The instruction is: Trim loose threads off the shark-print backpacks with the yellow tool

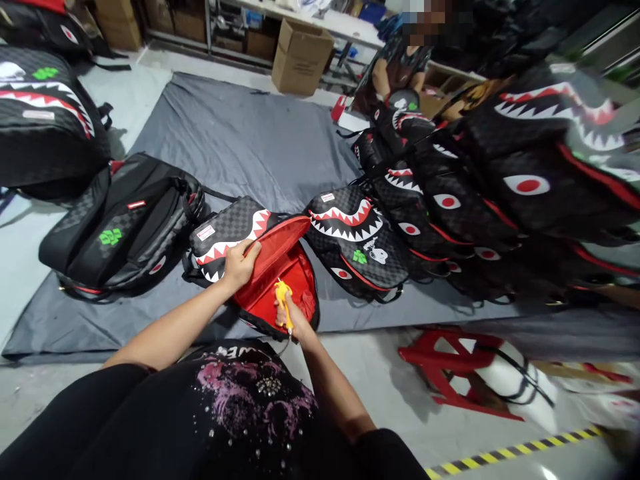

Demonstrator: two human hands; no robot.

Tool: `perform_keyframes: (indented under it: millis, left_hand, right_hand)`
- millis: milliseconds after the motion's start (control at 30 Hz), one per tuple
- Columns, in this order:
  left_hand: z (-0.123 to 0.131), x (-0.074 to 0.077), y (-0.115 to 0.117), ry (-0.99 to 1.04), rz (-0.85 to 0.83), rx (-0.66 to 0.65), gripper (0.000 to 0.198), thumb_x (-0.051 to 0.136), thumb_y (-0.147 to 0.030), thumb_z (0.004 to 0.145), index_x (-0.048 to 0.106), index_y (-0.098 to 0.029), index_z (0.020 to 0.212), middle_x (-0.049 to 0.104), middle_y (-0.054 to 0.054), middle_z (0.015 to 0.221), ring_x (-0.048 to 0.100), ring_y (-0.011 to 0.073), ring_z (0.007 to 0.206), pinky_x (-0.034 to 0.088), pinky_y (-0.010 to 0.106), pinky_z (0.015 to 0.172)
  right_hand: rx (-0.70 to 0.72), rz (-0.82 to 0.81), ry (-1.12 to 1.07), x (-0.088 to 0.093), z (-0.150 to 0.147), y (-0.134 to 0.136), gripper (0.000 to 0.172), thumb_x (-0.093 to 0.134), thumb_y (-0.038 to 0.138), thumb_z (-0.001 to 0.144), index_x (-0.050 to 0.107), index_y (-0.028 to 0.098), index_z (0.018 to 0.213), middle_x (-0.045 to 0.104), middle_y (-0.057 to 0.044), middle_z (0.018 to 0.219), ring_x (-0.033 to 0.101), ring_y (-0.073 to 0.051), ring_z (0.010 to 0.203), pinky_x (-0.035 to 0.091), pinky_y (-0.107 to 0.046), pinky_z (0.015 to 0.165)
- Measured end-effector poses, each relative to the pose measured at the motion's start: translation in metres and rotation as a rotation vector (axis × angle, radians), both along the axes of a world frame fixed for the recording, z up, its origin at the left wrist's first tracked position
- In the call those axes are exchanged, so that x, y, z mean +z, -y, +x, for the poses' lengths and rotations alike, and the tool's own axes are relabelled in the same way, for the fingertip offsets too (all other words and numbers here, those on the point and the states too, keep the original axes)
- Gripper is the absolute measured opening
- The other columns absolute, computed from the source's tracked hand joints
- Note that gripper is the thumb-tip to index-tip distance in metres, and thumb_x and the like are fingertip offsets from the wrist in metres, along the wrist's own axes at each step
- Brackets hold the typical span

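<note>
An unzipped black checkered backpack (225, 230) lies on the grey sheet in front of me, its red lining (260, 307) showing. My left hand (240, 265) grips the edge of its front panel and holds it raised. Over the opening, my right hand (295, 317) is wrapped round a yellow air blow gun (283, 300), its nozzle pointing away from me into the bag. A thin hose trails from the bottom of the gun. Just right lies a closed backpack (355, 243) with shark teeth and a green patch.
Another backpack (125, 227) lies strap side up at left. Many stacked shark-face backpacks (450, 193) fill the right side. Near the back sits another person (400, 67), beside a cardboard box (303, 57). A red stool (450, 367) stands on the floor at lower right.
</note>
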State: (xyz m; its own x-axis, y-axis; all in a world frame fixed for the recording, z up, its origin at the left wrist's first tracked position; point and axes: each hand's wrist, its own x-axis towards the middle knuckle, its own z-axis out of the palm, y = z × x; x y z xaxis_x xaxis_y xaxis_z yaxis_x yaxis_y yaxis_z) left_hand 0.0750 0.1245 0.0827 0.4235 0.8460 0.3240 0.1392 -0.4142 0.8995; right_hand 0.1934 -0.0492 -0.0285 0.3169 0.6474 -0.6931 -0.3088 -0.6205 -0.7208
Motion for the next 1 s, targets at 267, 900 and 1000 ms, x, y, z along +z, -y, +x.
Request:
perform_keyframes:
  millis: [267,900,1000]
  left_hand:
    - [0.002,0.002,-0.014,-0.048,0.117,-0.039,0.037,0.048,-0.046,0.089,0.050,-0.019,0.063,0.048,-0.002,0.056,0.041,0.0105,0.054,0.035,0.025,0.057]
    - [-0.006,0.010,-0.016,-0.066,0.187,-0.123,0.039,0.048,-0.049,0.087,0.051,-0.019,0.063,0.044,-0.003,0.053,0.041,0.0106,0.052,0.034,0.025,0.056]
    - [-0.005,0.012,-0.014,-0.080,0.222,-0.155,0.038,0.047,-0.049,0.087,0.055,-0.019,0.066,0.047,-0.003,0.054,0.043,0.0107,0.052,0.035,0.025,0.056]
  right_hand:
    - [-0.178,0.133,-0.184,-0.026,-0.015,-0.008,0.055,0.042,0.075,0.085,0.043,0.022,0.072,0.028,0.009,0.040,0.028,-0.009,0.033,0.027,-0.020,0.034]
    - [-0.252,0.236,0.119,-0.027,-0.044,-0.010,0.043,0.050,0.063,0.084,0.045,0.022,0.074,0.039,0.007,0.041,0.042,-0.011,0.035,0.034,-0.023,0.036]
    - [-0.175,0.180,0.109,-0.031,-0.047,-0.013,0.044,0.055,0.062,0.081,0.046,0.021,0.069,0.040,0.006,0.039,0.041,-0.011,0.033,0.032,-0.023,0.034]
